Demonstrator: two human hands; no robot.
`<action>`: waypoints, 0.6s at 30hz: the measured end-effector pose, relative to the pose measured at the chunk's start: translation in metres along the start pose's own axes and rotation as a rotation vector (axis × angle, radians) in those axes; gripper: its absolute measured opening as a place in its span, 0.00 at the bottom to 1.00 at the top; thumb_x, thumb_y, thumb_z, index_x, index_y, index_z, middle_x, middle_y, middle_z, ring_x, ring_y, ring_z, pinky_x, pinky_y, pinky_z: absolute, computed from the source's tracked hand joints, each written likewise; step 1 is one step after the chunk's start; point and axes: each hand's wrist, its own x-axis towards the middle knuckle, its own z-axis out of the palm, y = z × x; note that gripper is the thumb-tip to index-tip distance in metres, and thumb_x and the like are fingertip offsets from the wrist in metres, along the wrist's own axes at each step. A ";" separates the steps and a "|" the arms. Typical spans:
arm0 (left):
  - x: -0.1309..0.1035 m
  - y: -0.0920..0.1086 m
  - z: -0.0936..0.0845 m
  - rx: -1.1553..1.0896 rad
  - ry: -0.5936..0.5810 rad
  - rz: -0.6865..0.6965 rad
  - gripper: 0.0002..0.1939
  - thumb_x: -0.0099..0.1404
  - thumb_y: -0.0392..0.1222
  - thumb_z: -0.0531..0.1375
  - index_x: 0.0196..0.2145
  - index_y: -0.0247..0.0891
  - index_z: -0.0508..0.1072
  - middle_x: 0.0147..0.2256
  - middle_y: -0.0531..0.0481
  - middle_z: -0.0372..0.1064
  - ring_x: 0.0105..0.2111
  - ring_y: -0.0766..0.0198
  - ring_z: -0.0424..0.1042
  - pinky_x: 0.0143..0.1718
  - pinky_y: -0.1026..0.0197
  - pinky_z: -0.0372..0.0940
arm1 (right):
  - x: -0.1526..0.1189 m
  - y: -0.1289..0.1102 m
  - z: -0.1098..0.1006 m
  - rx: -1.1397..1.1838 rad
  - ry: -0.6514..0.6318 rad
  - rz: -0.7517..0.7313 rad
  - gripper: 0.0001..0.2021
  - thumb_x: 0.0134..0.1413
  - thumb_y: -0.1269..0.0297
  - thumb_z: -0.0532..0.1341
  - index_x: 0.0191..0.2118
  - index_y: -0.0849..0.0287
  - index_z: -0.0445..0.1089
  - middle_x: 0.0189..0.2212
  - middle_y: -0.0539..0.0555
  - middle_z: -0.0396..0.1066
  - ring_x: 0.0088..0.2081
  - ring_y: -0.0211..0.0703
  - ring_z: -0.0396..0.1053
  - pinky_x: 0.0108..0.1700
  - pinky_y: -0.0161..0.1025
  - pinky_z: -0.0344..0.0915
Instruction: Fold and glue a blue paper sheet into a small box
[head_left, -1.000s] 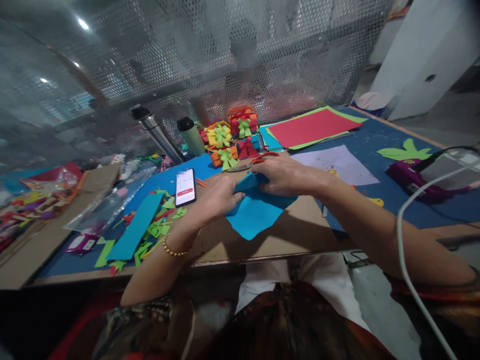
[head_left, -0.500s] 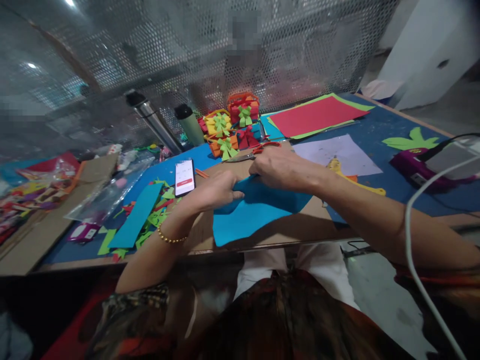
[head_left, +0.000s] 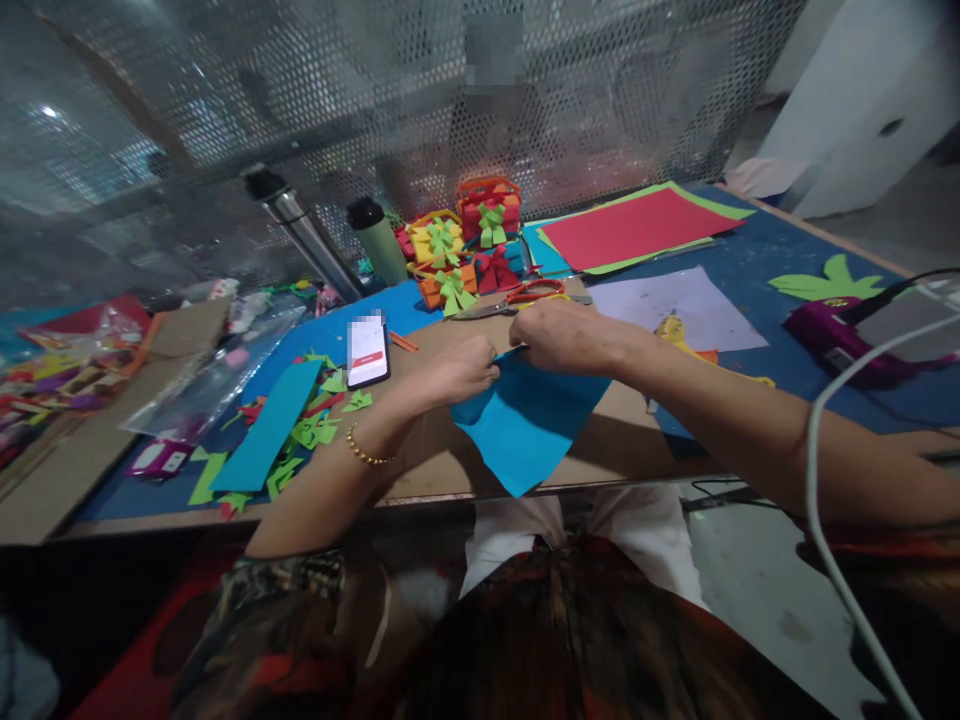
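Head: blue sheet (head_left: pixel 534 420) in hands (head_left: pixel 469 370).

Blue sheet (head_left: pixel 536 425) is looking matt, kinda papery below the grip; smooth metal scissor blades (head_left: pixel 489 312) are lying just beyond.

Scissors (head_left: pixel 507 303) block R hand (head_left: pixel 561 338) fwd; can pass over.

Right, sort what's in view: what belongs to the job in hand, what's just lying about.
Belongs, it seems:
blue sheet, held by left hand and right hand
cardboard beneath it
scissors, probably (nearby, not held)

Just lying about, it seems:
smartphone
steel flask
green bottle
loose paper scraps
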 end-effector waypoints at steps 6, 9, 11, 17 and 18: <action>-0.001 0.001 0.001 0.005 -0.014 -0.065 0.13 0.63 0.35 0.55 0.30 0.30 0.80 0.28 0.39 0.74 0.25 0.61 0.65 0.28 0.57 0.50 | -0.003 0.000 0.012 -0.026 0.038 0.095 0.15 0.56 0.70 0.59 0.44 0.62 0.81 0.39 0.66 0.81 0.39 0.55 0.78 0.34 0.40 0.61; -0.002 0.004 0.003 0.011 -0.011 -0.067 0.13 0.63 0.34 0.55 0.31 0.29 0.80 0.29 0.37 0.76 0.27 0.59 0.68 0.29 0.57 0.51 | -0.003 -0.009 0.016 -0.040 0.064 0.108 0.17 0.57 0.71 0.57 0.46 0.64 0.81 0.38 0.69 0.81 0.40 0.58 0.78 0.34 0.42 0.61; -0.002 0.005 0.005 0.013 0.000 -0.072 0.13 0.63 0.34 0.55 0.30 0.29 0.80 0.31 0.35 0.77 0.29 0.57 0.70 0.30 0.57 0.53 | -0.002 -0.014 0.018 -0.037 0.080 0.108 0.18 0.57 0.71 0.56 0.47 0.65 0.81 0.37 0.70 0.81 0.40 0.59 0.78 0.34 0.42 0.60; 0.001 -0.002 0.008 -0.028 0.045 -0.108 0.10 0.60 0.35 0.56 0.28 0.33 0.78 0.30 0.39 0.76 0.31 0.56 0.71 0.32 0.57 0.57 | -0.005 -0.017 0.011 0.039 0.091 0.123 0.17 0.60 0.68 0.57 0.47 0.65 0.81 0.39 0.69 0.81 0.41 0.59 0.77 0.35 0.43 0.61; 0.001 -0.005 0.007 -0.041 0.053 -0.114 0.10 0.60 0.35 0.57 0.26 0.34 0.77 0.29 0.40 0.75 0.31 0.57 0.70 0.32 0.57 0.57 | -0.008 -0.016 0.007 0.057 0.113 0.143 0.16 0.62 0.66 0.57 0.46 0.64 0.81 0.40 0.68 0.81 0.42 0.59 0.77 0.36 0.43 0.62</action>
